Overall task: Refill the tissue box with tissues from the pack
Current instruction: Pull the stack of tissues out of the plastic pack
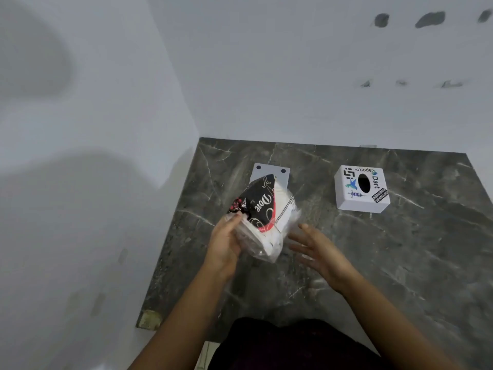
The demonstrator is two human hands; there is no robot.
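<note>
While the left hand (226,241) holds the tissue pack (262,217) in its grip above the desk (400,263), long axis tilted up and away, the right hand (317,249) hangs released just beside the pack's near-right side. Tissue box (361,188) sits well apart, far right, nearer the right hand.

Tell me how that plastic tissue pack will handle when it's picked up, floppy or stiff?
Probably soft and floppy: the tissue pack is wrapped in thin, crinkled clear film and bulges unevenly in the left hand. Likely light, since one hand holds it up. The glossy film may be slippery.
</note>
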